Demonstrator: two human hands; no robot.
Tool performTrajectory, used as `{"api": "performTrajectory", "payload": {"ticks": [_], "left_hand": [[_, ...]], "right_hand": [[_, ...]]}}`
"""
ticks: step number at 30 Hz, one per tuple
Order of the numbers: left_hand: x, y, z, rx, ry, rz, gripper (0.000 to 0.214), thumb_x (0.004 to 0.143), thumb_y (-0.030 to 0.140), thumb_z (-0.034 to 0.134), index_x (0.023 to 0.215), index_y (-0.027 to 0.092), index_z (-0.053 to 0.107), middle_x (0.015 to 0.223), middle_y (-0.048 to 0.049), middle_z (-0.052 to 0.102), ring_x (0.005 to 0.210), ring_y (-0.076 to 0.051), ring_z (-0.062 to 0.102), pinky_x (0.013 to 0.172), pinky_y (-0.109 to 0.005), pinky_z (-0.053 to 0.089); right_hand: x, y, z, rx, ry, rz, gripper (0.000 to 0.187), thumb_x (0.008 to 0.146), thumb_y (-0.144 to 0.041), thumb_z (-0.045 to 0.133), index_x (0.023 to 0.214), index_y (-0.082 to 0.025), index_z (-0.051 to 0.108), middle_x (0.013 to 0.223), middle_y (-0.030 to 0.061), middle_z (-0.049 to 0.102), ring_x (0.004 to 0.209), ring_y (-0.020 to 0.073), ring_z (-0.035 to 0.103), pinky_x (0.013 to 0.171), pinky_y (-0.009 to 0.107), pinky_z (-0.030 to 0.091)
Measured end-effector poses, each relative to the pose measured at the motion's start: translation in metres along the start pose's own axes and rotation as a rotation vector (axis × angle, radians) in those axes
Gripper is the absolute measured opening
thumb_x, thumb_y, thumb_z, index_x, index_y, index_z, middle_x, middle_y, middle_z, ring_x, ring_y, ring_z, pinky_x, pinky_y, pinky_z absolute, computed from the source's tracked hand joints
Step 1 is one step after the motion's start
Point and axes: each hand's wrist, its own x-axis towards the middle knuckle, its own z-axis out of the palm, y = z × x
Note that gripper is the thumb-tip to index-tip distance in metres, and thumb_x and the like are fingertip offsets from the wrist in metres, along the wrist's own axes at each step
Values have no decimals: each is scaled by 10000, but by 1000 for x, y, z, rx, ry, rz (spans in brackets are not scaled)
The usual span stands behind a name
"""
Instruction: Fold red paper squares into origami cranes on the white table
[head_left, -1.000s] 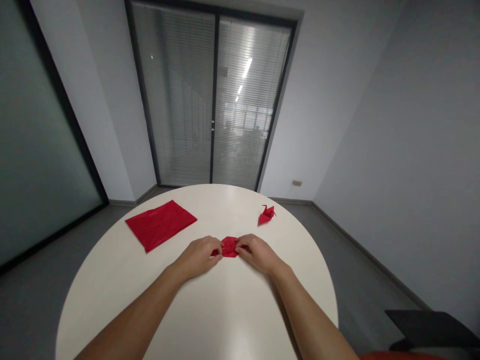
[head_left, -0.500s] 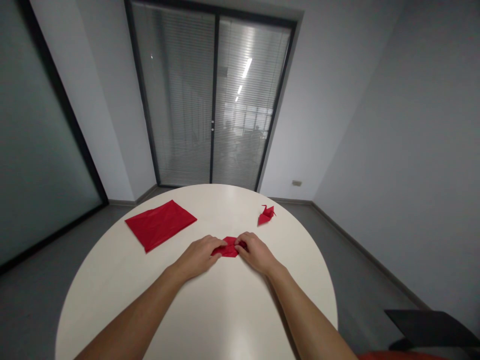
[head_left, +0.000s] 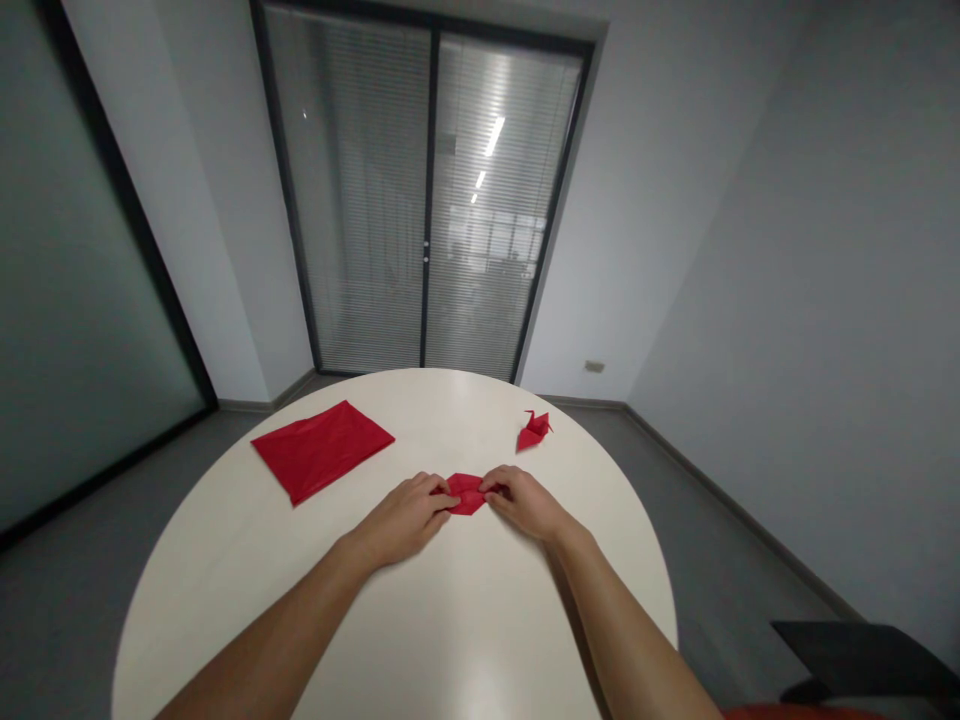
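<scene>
A small folded piece of red paper point(head_left: 468, 497) lies on the white round table point(head_left: 450, 620), between my two hands. My left hand point(head_left: 411, 515) has its fingers closed on the paper's left end, the index finger reaching over its top. At the right end, my right hand point(head_left: 523, 500) pinches the paper's edge between thumb and fingers. Both ends of the paper are partly hidden under my fingertips.
Behind my right hand stands a red origami crane point(head_left: 533, 431). To the far left lies a stack of flat red paper point(head_left: 322, 452). A black chair part point(head_left: 862, 658) shows at the lower right, beyond the table's edge.
My right hand has shifted slightly right, toward the paper's right end. My left fingers have moved a little, and more of the folded paper's middle shows.
</scene>
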Motion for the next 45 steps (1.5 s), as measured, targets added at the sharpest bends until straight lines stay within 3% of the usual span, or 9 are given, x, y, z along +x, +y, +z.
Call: {"api": "performTrajectory", "payload": {"ticks": [5,13,18,25,28,34,45], "left_hand": [[1,-5,0,-28,2,-13,296,982,190,522,1193,258,718,1200,-58,694,1116,-238,599,987,-372,468],[-2,-12,-11,-134,-12,-80,217,930,137,532,951,230,727,1111,-13,738,1014,-187,665,884,-279,487],[-1,-14,-8,-158,4,-90,222,901,115,536,942,233,719,1056,-8,741,978,-187,665,860,-270,479],[1,-9,-6,-186,3,-90,218,887,106,556,945,236,721,1061,-2,743,992,-185,664,866,-266,478],[2,-7,-6,-189,5,-64,215,906,117,554,932,242,728,1120,5,735,1026,-178,666,896,-263,473],[3,-6,-7,-173,-6,-52,238,924,112,546,953,249,738,1136,13,725,1008,-170,675,868,-256,486],[6,-6,-3,-26,55,40,296,959,103,513,1083,254,735,1114,-25,725,1052,-203,625,930,-319,496]], "right_hand": [[0,3,-2,1,8,26,181,803,-101,577,834,-180,737,872,44,724,738,175,609,688,278,454],[0,6,-2,-47,10,-19,182,806,-77,572,756,-177,715,881,46,720,789,174,610,744,280,448],[-1,4,-1,-59,38,-8,23,794,-203,724,780,-191,711,974,53,720,897,198,615,806,292,446],[0,-7,3,-156,60,28,137,858,-294,709,771,-198,665,811,21,684,768,172,584,724,283,409],[1,-7,6,-159,80,57,88,849,-286,706,872,-201,690,842,29,689,781,183,593,722,287,425],[0,-7,9,-179,67,31,401,852,-289,683,1239,-182,698,1125,108,705,998,239,626,913,342,461],[-1,-19,7,-207,14,130,439,867,-407,699,1271,-236,700,1112,84,689,887,208,663,848,301,467]]}}
